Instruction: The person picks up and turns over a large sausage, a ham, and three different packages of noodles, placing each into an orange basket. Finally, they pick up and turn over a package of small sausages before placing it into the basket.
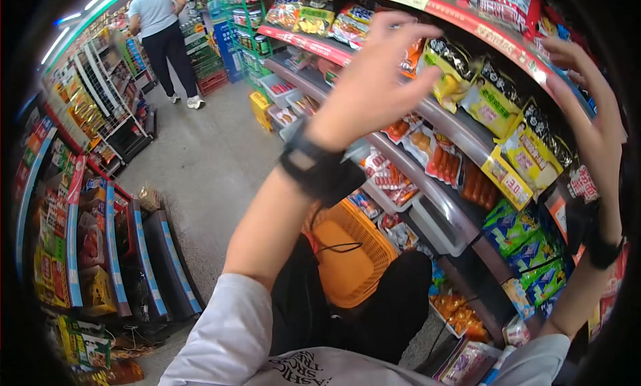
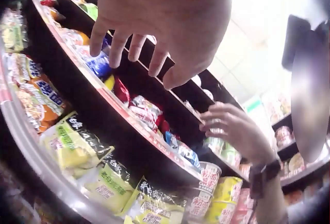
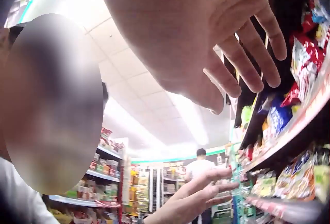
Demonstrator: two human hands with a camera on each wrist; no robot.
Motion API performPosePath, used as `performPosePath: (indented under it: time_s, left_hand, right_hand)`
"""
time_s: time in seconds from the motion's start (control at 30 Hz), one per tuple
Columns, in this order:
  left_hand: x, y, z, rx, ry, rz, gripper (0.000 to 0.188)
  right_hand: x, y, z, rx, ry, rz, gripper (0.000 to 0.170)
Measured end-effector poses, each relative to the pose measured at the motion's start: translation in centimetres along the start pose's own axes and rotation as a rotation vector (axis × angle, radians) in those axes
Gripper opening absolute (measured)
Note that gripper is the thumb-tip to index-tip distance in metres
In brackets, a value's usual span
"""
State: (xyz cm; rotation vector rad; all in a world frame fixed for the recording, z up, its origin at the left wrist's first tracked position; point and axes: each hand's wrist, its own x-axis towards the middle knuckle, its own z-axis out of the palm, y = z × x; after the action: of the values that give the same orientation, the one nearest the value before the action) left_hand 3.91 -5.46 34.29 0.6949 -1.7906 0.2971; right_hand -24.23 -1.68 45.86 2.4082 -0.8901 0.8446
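My left hand (image 1: 377, 85) is raised in front of the shelf, fingers spread, nothing in it. Behind it stand yellow packets with black tops (image 1: 491, 105) in a row on the shelf. My right hand (image 1: 591, 112) is lifted at the far right, fingers apart and slightly bent, also holding nothing. From the left wrist view, the left palm (image 2: 170, 23) faces the shelves, with the right hand (image 2: 234, 131) farther along them. In the right wrist view, the right hand's loose fingers hang near red snack bags (image 3: 304, 62) on an upper shelf.
An orange basket (image 1: 340, 259) sits on the floor by my knees. Packs of sausages (image 1: 444, 162) and green-blue bags (image 1: 527, 246) fill lower shelves. Another stocked rack (image 1: 73, 232) lines the left side. A person (image 1: 157, 25) stands farther down the aisle (image 1: 200, 152).
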Motion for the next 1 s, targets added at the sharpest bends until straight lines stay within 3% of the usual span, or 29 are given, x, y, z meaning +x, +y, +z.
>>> performPosePath:
  time_s: [0.13,0.2,0.23,0.27,0.3,0.37,0.43,0.6,0.63,0.73,0.77,0.8,0.87,0.9,0.93,1.0]
  left_hand:
    - [-9.5,-0.4,-3.7,-0.283,-0.081,-0.449,0.023]
    - [-13.1,1.1,-4.7,-0.274,-0.175,-0.688,0.019]
    - [-15.1,1.4,-4.9,-0.263,-0.219,-0.696,0.017]
    - [-17.0,1.6,-4.7,-0.251,-0.259,-0.699,0.015]
    - [-18.6,2.0,-4.2,-0.261,-0.263,-0.697,0.015]
    - [-21.4,2.9,-3.1,-0.418,-0.285,-0.863,0.013]
    - [-22.9,3.7,-1.9,-0.446,-0.314,-0.883,0.013]
    - [-23.6,5.6,-0.1,-0.488,-0.441,-0.820,0.014]
    - [-23.2,6.1,-0.1,-0.526,-0.468,-0.903,0.015]
    - [-24.8,6.2,0.8,-0.552,-0.437,-0.882,0.015]
    - [-25.2,6.2,0.9,-0.572,-0.443,-0.893,0.015]
    - [-25.4,6.2,0.9,-0.569,-0.445,-0.899,0.015]
    - [-25.6,6.0,1.0,-0.587,-0.446,-0.921,0.016]
    - [-25.5,5.7,1.0,-0.584,-0.446,-0.921,0.016]
    - [-25.3,5.5,1.0,-0.593,-0.435,-0.934,0.016]
    - [-25.4,5.2,1.2,-0.606,-0.415,-0.965,0.015]
  right_hand:
    - [-4.1,-5.2,3.1,0.262,-0.012,0.104,0.018]
    - [-5.4,-5.9,6.2,0.313,-0.017,0.110,0.010]
    - [-6.3,-5.8,8.1,0.370,-0.085,0.188,0.009]
    - [-6.7,-5.9,9.5,0.514,-0.296,0.417,0.014]
    - [-8.1,-5.3,12.4,0.496,-0.291,0.339,0.017]
    - [-10.7,-4.7,18.0,0.358,-0.277,0.222,0.025]
    - [-12.6,-4.0,22.8,0.240,-0.443,0.294,0.040]
    - [-13.0,-1.6,32.2,0.163,-0.391,0.340,0.045]
    - [-12.6,-1.8,33.0,0.161,-0.391,0.343,0.045]
    - [-11.1,-2.8,35.6,0.074,-0.306,0.314,0.040]
    - [-10.8,-2.8,36.5,0.021,-0.188,0.205,0.027]
    - [-10.6,-3.1,37.3,0.027,-0.191,0.205,0.027]
    - [-10.2,-4.1,38.8,0.294,-0.436,0.287,0.014]
    - [-10.8,-5.1,39.6,0.274,-0.384,0.238,0.010]
    - [-11.8,-5.1,41.7,0.268,-0.530,0.284,0.012]
    - [-14.4,-4.6,45.2,0.252,-0.573,0.309,0.028]
